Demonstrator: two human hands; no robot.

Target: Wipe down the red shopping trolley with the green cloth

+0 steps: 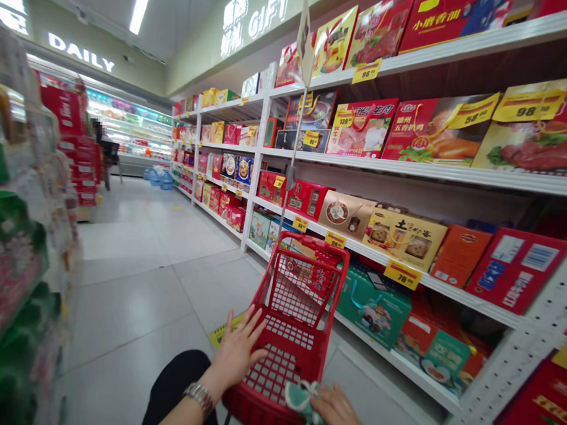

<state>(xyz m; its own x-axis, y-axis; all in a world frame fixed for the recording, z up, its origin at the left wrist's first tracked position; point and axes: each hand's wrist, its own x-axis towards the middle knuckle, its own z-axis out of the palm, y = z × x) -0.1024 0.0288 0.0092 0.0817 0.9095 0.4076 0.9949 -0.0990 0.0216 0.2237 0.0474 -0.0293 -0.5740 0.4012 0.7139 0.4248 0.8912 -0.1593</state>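
Resting the left hand (236, 350), fingers spread, on a red plastic mini shopping cart (300, 253); pinching a teal-and-white cloth bundle (302, 402) in the curled fingers of the right hand (338, 414) above the cart's near rim, beside white metal shelves (434, 171) of boxed gifts.

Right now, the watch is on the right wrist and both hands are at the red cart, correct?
No: the watch is on the left wrist, not the right, as the head view shows. The left hand and right hand are indeed at the red cart.
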